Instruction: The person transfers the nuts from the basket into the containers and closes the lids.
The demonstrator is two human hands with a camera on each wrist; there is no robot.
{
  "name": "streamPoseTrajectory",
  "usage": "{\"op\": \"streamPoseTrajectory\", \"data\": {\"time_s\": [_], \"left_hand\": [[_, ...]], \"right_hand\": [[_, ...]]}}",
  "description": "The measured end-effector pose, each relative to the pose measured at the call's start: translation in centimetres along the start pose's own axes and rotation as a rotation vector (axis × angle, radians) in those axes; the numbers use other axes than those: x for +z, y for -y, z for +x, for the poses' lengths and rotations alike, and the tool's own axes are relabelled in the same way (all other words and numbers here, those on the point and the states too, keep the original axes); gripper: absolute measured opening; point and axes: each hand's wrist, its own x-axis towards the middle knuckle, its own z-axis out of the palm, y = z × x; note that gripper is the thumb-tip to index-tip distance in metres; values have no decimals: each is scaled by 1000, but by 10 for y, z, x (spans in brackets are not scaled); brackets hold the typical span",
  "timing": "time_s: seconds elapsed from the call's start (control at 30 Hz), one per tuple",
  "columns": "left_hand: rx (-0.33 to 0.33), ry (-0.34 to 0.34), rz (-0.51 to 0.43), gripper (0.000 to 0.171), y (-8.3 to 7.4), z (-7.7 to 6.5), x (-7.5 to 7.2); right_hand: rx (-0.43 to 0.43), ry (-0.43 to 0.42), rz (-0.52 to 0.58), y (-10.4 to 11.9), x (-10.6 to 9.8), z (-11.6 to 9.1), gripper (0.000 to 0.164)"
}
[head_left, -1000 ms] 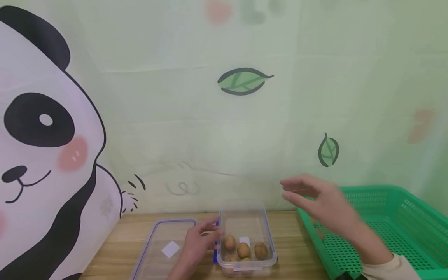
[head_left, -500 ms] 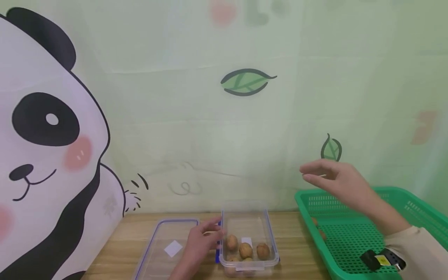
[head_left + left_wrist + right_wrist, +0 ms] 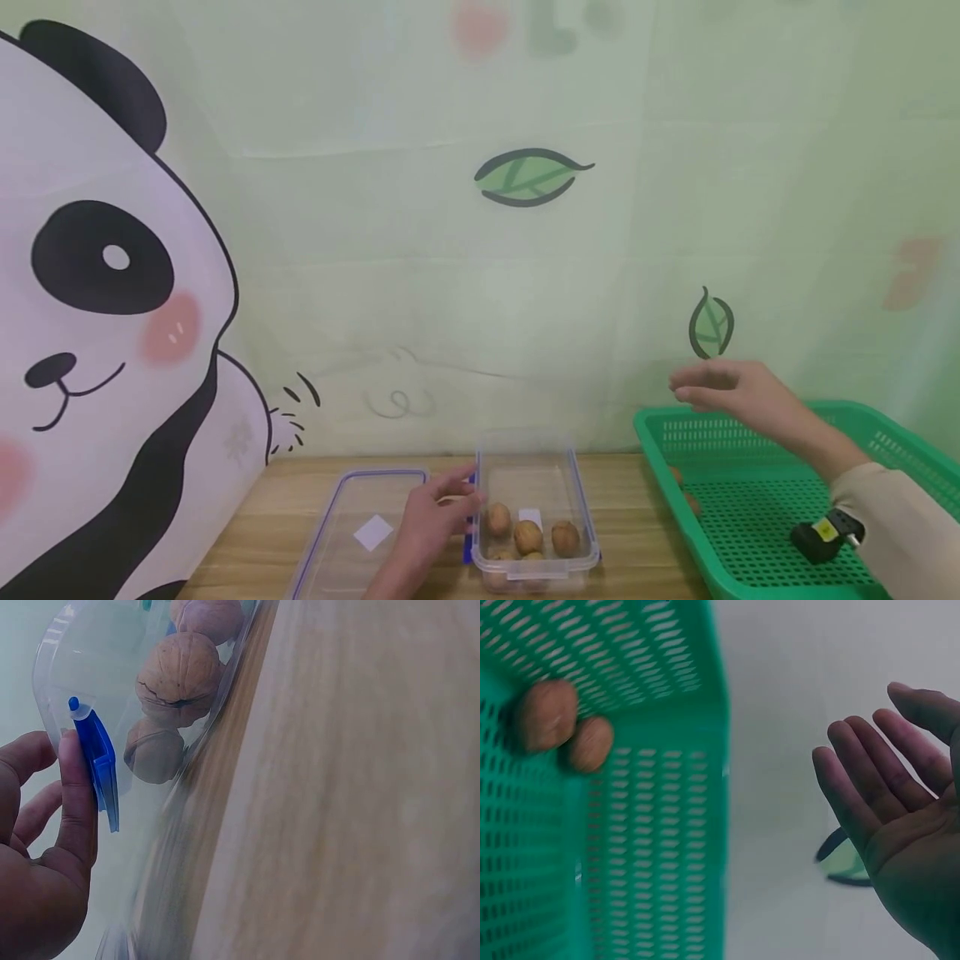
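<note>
My left hand (image 3: 431, 512) rests against the left side of a clear plastic food container (image 3: 536, 571). In the left wrist view, its fingertips meet the container wall beside a blue latch (image 3: 100, 761). Several walnuts (image 3: 528, 536) lie inside the container, towards its near end. My right hand (image 3: 742, 392) hovers over the far left part of a green plastic basket (image 3: 678, 517), holding nothing. The right wrist view shows its palm, fingers extended. Two walnuts (image 3: 549, 716) lie in a corner of the basket, partly hidden by the wall in the head view.
A clear lid with a blue seal (image 3: 330, 542) lies on the wooden table (image 3: 247, 533), left of the container and partly behind my left forearm. A cloth with a panda and leaves (image 3: 375, 250) hangs behind the table. A black wrist camera (image 3: 821, 537) sits on my right wrist.
My right hand has moved right, rising and then lowering slightly over the basket. My left hand stays at the container. The view has shifted a little.
</note>
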Motion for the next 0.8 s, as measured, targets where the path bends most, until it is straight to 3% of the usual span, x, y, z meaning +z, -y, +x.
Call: {"op": "streamPoseTrajectory", "data": {"time_s": [0.3, 0.57, 0.8], "left_hand": [[5, -2, -5, 52, -3, -2, 0], [-6, -4, -14, 53, -4, -2, 0], [-18, -6, -10, 53, -4, -1, 0]], "right_hand": [[55, 75, 29, -37, 6, 3, 47], [-11, 116, -17, -61, 19, 6, 36], [-4, 166, -76, -68, 28, 6, 34]]}}
